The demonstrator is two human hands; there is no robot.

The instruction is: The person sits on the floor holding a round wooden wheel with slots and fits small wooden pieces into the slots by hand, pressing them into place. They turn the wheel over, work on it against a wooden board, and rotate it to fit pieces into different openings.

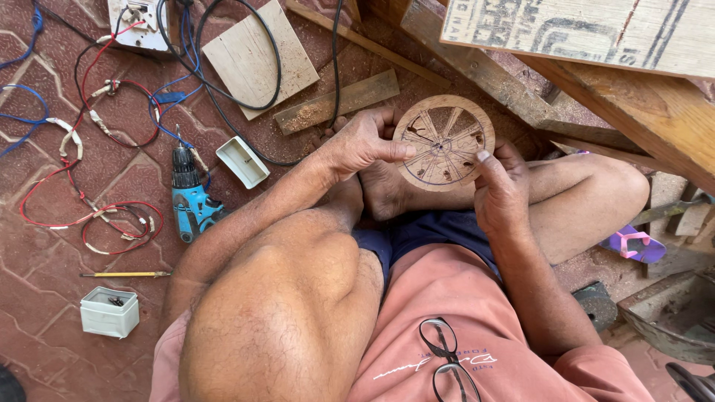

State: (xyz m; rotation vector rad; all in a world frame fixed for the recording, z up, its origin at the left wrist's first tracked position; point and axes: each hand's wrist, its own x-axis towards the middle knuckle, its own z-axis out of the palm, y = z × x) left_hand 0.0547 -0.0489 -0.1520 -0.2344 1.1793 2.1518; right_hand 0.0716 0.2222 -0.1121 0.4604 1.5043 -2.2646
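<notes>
A round wooden disc point(444, 141) with pencilled spokes and cut-out slots is held up over my crossed legs. My left hand point(361, 143) pinches its left edge with thumb and fingers. My right hand point(500, 187) grips its lower right edge, thumb on the face. Both hands are closed on the disc. I sit on the red tiled floor point(45, 246), my knee in the foreground.
A blue power drill point(190, 201) lies to the left among red and blue wires point(112, 223). A yellow pencil point(125, 275), two small white boxes point(109, 312) point(242, 161), wooden offcuts point(257, 56), planks point(596, 82) at right, a purple sandal point(633, 244), glasses point(447, 361) on my shirt.
</notes>
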